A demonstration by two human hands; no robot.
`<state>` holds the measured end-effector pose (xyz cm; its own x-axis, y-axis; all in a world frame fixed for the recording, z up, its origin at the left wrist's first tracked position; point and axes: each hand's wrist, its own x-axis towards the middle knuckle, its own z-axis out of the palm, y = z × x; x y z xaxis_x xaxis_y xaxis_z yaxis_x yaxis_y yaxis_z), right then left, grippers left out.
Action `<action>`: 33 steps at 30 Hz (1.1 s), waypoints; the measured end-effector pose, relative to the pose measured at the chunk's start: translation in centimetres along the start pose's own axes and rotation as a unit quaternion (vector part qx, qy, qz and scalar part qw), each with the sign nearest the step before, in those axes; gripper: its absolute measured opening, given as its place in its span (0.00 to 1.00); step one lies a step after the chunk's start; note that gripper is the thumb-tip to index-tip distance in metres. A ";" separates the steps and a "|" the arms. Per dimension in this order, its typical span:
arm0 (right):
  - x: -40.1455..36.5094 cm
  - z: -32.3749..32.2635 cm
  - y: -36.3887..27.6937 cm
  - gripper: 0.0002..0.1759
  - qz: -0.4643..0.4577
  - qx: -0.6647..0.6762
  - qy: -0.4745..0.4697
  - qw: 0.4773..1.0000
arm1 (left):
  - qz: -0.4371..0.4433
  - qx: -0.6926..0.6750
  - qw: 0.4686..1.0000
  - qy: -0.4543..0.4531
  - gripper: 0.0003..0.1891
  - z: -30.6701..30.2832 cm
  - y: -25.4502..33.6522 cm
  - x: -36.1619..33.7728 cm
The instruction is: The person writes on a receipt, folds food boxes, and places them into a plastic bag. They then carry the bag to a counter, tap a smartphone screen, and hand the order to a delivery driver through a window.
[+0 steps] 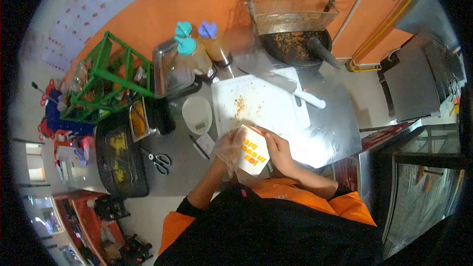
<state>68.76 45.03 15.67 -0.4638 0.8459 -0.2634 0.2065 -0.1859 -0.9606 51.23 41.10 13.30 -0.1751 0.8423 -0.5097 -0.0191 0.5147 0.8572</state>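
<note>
A white paper food box (253, 156) with yellow and orange lettering is held between my two hands, just over the near edge of the steel table. My left hand (230, 147), in a clear plastic glove, is closed on the box's left side. On the other side, the bare fingers of my right hand (277, 149) grip its right upper edge. The inside of the box cannot be made out. Directly beyond my hands lies a white cutting board (229, 93) with brown crumbs, and a white-handled knife (283, 83) rests across its far right part.
Left of the board are a kitchen scale (197, 113), a black marker (199, 146) and scissors (160, 161). Bottles with teal and purple caps (186, 46) stand behind. A frying basket (295, 7) sits over a dark pan (290, 51). A black tray (133, 180) holds yellow food.
</note>
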 end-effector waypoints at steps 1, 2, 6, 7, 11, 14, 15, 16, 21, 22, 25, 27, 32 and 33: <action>-0.4 0.5 1.2 0.18 0.013 0.000 0.000 1.000 | -0.011 -0.091 0.995 -0.027 0.20 -0.2 -1.3 0.0; -0.7 1.1 2.4 0.17 0.026 0.000 0.000 1.000 | -0.019 -0.181 0.982 -0.052 0.19 -0.4 -2.3 -0.2; -2.0 0.7 4.1 0.13 0.012 -0.039 -0.124 0.991 | -0.079 0.004 0.997 0.013 0.19 0.1 -1.7 -3.8; -2.2 0.4 4.9 0.13 -0.002 -0.041 -0.142 0.989 | -0.056 0.036 0.998 0.000 0.18 0.3 -1.8 -4.4; -3.0 0.0 8.7 0.16 -0.013 -0.006 -0.140 0.990 | 0.212 0.442 0.871 -0.035 0.19 -0.4 -3.7 -4.3; -4.1 0.3 7.9 0.20 0.045 0.002 -0.103 0.994 | 0.088 0.271 0.948 0.143 0.24 0.5 -4.1 -4.3; -4.2 0.4 7.9 0.21 0.000 -0.106 -0.083 0.991 | 0.158 0.323 0.909 0.210 0.25 0.3 -6.2 -4.1; -4.5 0.4 7.9 0.21 -0.046 -0.211 -0.063 0.974 | 0.179 0.349 0.903 0.174 0.26 0.2 -9.3 -4.1; -3.7 1.7 15.0 0.35 0.094 0.115 -0.146 0.978 | -0.013 -0.067 0.996 0.055 0.33 1.4 -10.8 -5.4; -3.6 2.0 12.2 0.40 0.052 0.135 -0.174 0.974 | -0.057 -0.183 0.981 0.038 0.35 1.6 -10.2 -5.5; -3.9 2.6 9.6 0.40 0.138 0.111 -0.150 0.973 | -0.031 -0.311 0.949 -0.037 0.37 0.1 -10.1 -6.3; -4.3 4.0 10.1 0.41 0.173 0.038 -0.162 0.971 | -0.034 -0.371 0.926 -0.064 0.35 -1.2 -9.4 -7.8; -3.8 5.6 1.9 0.30 0.128 -0.304 -0.332 0.884 | -0.046 -0.410 0.911 0.010 0.33 -3.5 -11.4 -14.4; -2.7 6.3 0.7 0.27 0.094 -0.334 -0.359 0.866 | -0.050 -0.430 0.901 0.024 0.33 -3.7 -12.7 -15.7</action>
<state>64.69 39.45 15.13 -0.7347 0.2582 -0.6273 0.6780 0.2479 -0.6920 50.57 20.71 10.69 -0.1713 0.7802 -0.6016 -0.7899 0.2562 0.5571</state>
